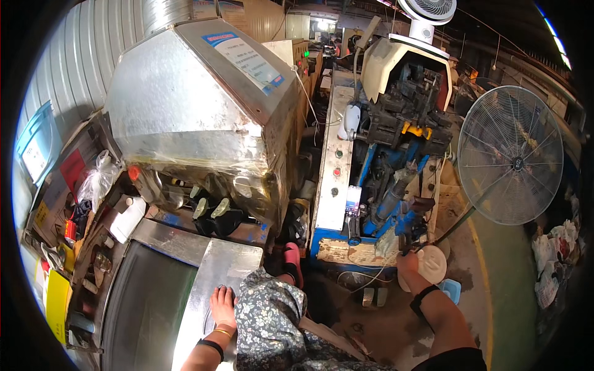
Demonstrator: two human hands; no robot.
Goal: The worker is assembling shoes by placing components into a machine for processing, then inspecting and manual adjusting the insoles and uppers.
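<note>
My left hand (223, 307) lies flat with its fingers stretched out on a bare metal ledge (232, 263) beside a dark conveyor belt (148, 303). Past the ledge, at the mouth of a large metal hood (179, 93), sit black shoes (224, 217) with pale greenish patches. Over on the right, my right hand (408, 264) reaches to the lower front corner of a blue machine (387, 204). Its fingers look closed at a small dark part there, too small to make out. A round whitish lid (431, 264) is close beside that hand.
A large standing fan (516, 162) is at the right, with plastic bags (550, 272) beyond it. A phone (353, 199) rests against the machine's panel of buttons. Two foot pedals (374, 297) and a blue tub (450, 289) are low down. A white jug (124, 217) stands left.
</note>
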